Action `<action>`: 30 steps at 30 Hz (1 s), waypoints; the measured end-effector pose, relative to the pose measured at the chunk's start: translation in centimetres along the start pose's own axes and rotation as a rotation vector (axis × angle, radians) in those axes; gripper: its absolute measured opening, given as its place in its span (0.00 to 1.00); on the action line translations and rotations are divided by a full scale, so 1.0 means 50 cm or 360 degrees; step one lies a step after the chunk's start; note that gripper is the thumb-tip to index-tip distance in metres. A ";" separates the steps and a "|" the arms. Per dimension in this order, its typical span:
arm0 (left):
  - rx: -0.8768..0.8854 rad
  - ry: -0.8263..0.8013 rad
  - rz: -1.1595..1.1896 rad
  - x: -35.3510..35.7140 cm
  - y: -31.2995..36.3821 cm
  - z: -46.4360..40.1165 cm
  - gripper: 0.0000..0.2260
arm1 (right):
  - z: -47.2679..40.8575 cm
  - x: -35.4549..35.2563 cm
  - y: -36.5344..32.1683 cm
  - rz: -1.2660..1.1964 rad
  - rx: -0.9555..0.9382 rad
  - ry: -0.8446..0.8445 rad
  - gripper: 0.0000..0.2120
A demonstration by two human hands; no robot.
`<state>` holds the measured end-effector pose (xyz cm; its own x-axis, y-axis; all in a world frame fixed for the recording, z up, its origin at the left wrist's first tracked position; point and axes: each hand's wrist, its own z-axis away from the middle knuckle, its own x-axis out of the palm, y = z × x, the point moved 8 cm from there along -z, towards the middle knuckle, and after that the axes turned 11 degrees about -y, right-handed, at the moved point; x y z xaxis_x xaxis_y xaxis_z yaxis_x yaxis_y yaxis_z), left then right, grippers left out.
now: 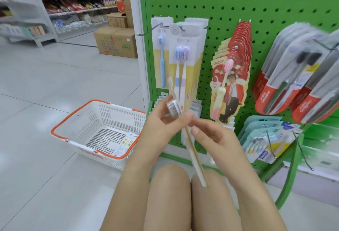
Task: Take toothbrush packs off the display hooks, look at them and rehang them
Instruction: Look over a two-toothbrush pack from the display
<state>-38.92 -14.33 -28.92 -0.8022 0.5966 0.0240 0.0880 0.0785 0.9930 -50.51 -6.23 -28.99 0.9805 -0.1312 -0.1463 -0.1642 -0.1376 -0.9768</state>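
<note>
**Toothbrush Pack Held Edge-On in Both Hands**

While the toothbrush pack (190, 144) is off its hook, it is supported by both hands in front of the green pegboard (229, 1). The left hand (165, 122) forms the upper grip: its fingers and thumb are curled round the top end of the pack, at the clear blister. The right hand (209, 135) forms the lower grip, pinching the pack's edge just below the left hand. The pack is seen nearly edge-on, tilted, with its lower end pointing toward the person's knees (170, 185).

Directly behind the hands, white-and-yellow packs (180, 62) hang on the left pegboard hooks, each showing blue or purple brush heads. To their right hangs a row of red-and-yellow shaped packs (229, 84) with a pink brush. Farther right, red-based packs (286, 76) hang at an angle, blurred. Below these, pale blue multi-brush packs (266, 139) hang on lower hooks.

On the floor to the left stands a white shopping basket (99, 131) with an orange rim. Cardboard boxes (116, 42) and stocked shelves (77, 1) stand at far left.
</note>
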 end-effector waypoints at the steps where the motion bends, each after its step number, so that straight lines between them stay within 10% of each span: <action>1: -0.0001 0.0078 -0.0096 -0.007 0.008 -0.003 0.30 | -0.007 0.005 -0.019 0.0024 -0.0053 -0.0028 0.11; 30: 0.0475 0.0337 -0.1109 -0.158 0.393 -0.095 0.03 | -0.148 -0.026 -0.170 0.0182 -0.0413 0.0120 0.12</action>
<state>-33.69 -21.30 -9.05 -0.8238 0.1682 -0.5414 -0.3458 0.6077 0.7149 -51.17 -12.18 -19.35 0.9448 -0.2314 -0.2318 -0.3049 -0.3633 -0.8804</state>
